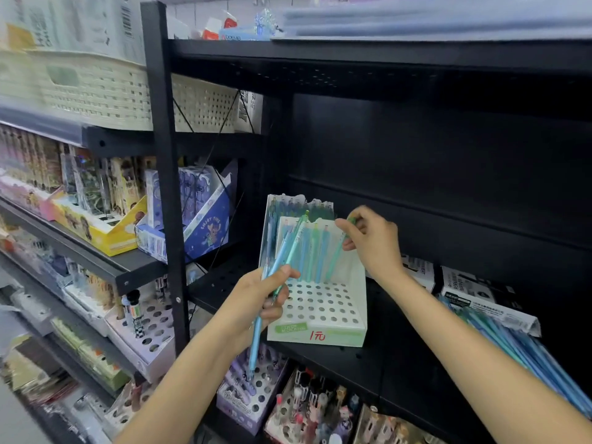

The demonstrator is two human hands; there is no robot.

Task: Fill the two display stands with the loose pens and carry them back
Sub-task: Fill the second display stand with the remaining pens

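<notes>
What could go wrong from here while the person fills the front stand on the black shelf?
The left hand grips a loose bundle of pens; one could slip out and drop to the shelves below. The right hand pinches a green pen at a slant, so it might miss its hole. The white stand sits near the shelf edge; a push could tip it.

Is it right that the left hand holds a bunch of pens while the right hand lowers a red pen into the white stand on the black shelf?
Not quite: the pen pinched in the right hand is green, not red, as the head view shows. The rest holds: the left hand grips a bunch of pens, and the white stand sits on the black shelf.
</notes>
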